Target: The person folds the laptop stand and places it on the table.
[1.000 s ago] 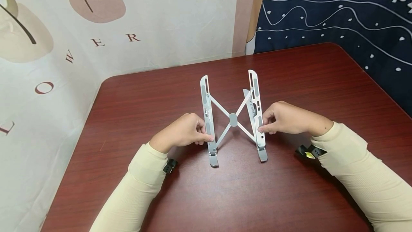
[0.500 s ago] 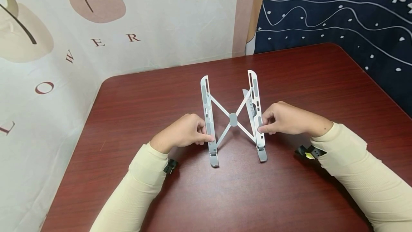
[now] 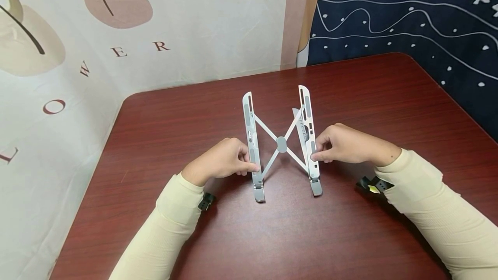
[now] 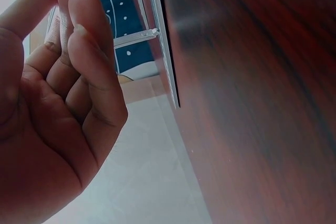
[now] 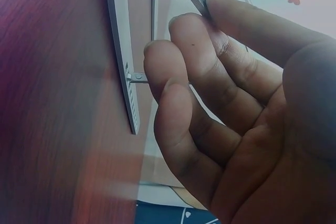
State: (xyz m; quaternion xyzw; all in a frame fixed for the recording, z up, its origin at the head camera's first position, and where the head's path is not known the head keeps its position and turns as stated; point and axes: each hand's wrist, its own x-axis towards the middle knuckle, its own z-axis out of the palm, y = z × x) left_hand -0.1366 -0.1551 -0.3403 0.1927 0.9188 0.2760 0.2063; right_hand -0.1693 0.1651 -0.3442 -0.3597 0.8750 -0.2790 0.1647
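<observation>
A silver folding laptop stand [image 3: 282,144] stands spread on the table, its two long side rails joined by an X of thin bars with a grey hub in the middle. My left hand [image 3: 227,159] pinches the near part of the left rail [image 3: 250,141] between thumb and curled fingers. On the other side, my right hand [image 3: 342,143] pinches the right rail [image 3: 308,124] the same way. In the right wrist view, the thumb [image 5: 236,11] presses on a rail. A lower slotted bar [image 5: 123,51] lies along the table there. The left thumb's tip is cut off in the left wrist view.
The dark red wooden table [image 3: 175,116] carries the stand near its middle. Behind it hang a pale printed cloth [image 3: 214,20] and a navy cloth [image 3: 381,16] with white trees. A black strap [image 3: 206,201] is at the left wrist.
The right rail and my right hand have shifted very slightly to the left, bringing the rails a touch closer. Both hands keep their hold.
</observation>
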